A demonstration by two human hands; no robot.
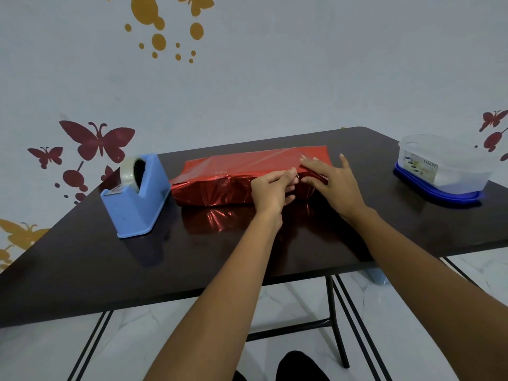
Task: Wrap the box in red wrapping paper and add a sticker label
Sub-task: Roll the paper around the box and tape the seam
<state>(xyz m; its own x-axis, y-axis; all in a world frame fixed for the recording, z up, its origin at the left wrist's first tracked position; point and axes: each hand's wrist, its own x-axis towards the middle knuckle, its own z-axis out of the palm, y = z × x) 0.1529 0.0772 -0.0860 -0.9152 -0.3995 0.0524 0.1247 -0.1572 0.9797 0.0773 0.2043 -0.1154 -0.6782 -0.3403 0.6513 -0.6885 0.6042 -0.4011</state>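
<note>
**Station status: hands on the wrapped box**

1. Fingers, left hand (272,189): I read them as curled, thumb and forefinger (292,173) pinching the red wrapping paper (214,191) at the near upper edge of the box (242,162). I cannot tell whether a piece of tape sits in the pinch.
2. Fingers, right hand (330,182): straight and spread, lying flat. The fingertips (309,161) press the paper down on the top face, at the box's right end. The two hands are just beside each other.
3. Box: it lies flat near the middle of the dark worktop (82,270), long side toward me. Paper covers the top and the near face. The near face is creased, and its red shine reflects in the worktop surface.
4. To the left, just beside the box: a blue tape dispenser (137,204) carrying a roll of clear tape (128,171).
5. To the right, well apart from the box: a clear plastic container (445,163) standing upside down on its blue lid (437,196), near the worktop's far right edge.
6. Behind the worktop: a pale wall (275,78) with red and yellow butterfly decals.
</note>
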